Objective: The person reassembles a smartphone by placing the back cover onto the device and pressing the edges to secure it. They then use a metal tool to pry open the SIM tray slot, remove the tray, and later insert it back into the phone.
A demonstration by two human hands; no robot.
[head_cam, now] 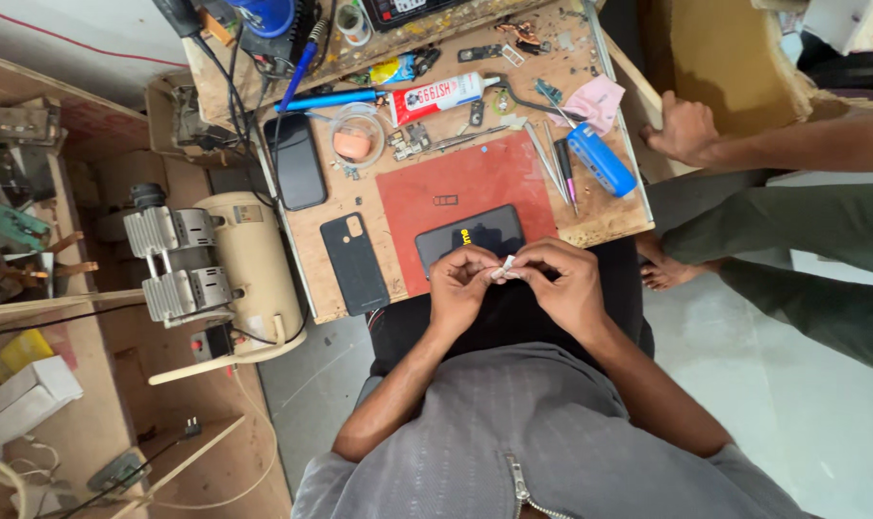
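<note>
At far left, a cream air compressor sat on the floor beside the wooden bench, close enough to serve the work without taking up bench space. On the bench's left part lay a black phone face up and, nearer the person, a dark phone back cover with its camera cut-out showing, both set clear of the red work mat. Behind the mat lay a blue-handled tool, a small clear dish and a red-and-white glue tube, all within arm's reach. A dark phone rested at the mat's near edge, just in front of the hands.

The person's left hand and right hand met over the lap, just off the bench edge. Each grip was pinched closed, thumb against fingertips, on opposite ends of a small white strip held between them, apparently so it could be worked close under the eye. What the strip was could not be told.

To the right of the mat, tweezers and a blue cylinder-shaped tool lay side by side near a pink cloth. At far right, another person's hand rested on the bench's edge, their bare foot on the pale floor.
</note>
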